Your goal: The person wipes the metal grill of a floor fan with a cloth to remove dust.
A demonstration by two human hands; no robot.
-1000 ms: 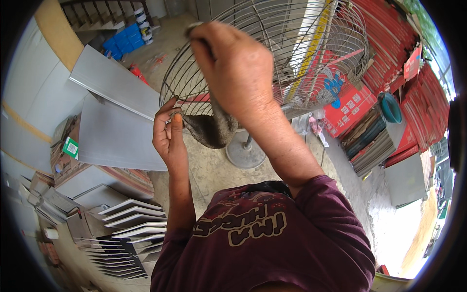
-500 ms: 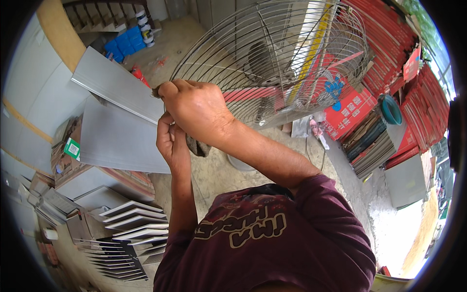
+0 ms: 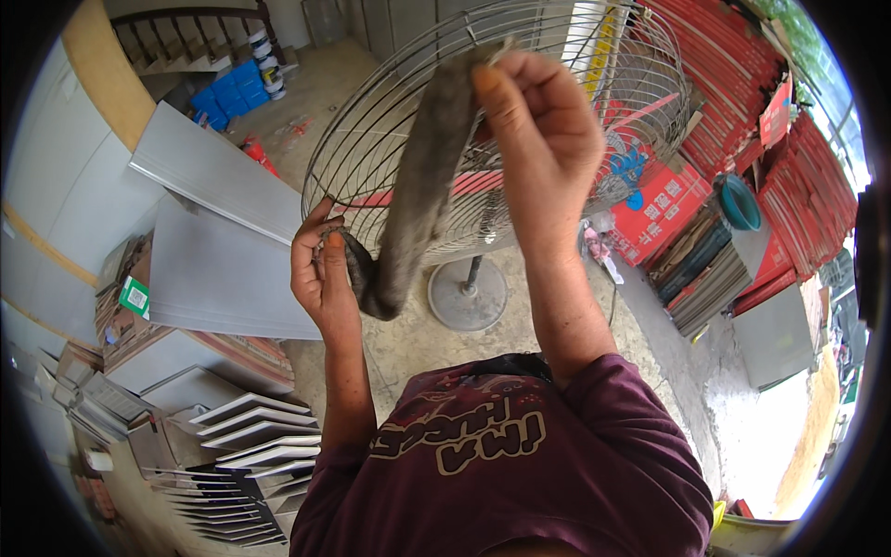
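Note:
A round wire fan guard (image 3: 594, 102) stands on a pedestal with a round base (image 3: 467, 294). My left hand (image 3: 318, 269) grips the guard's lower left rim together with the bottom end of a dirty grey cloth (image 3: 418, 186). Raised in front of the guard, my right hand (image 3: 543, 130) pinches the cloth's upper end, so it hangs stretched between both hands across the wires. The fan blades behind the guard are hard to make out.
Grey flat panels (image 3: 218, 269) lean at the left, with stacked tiles (image 3: 232, 446) below them. Red cartons (image 3: 654, 209) and stacked boxes (image 3: 715, 269) stand at the right. Blue containers (image 3: 223, 88) sit far back on the concrete floor (image 3: 418, 343).
My right hand has risen from beside my left hand at the rim's lower left, pulling the cloth's upper end up. The left hand has stayed on the rim.

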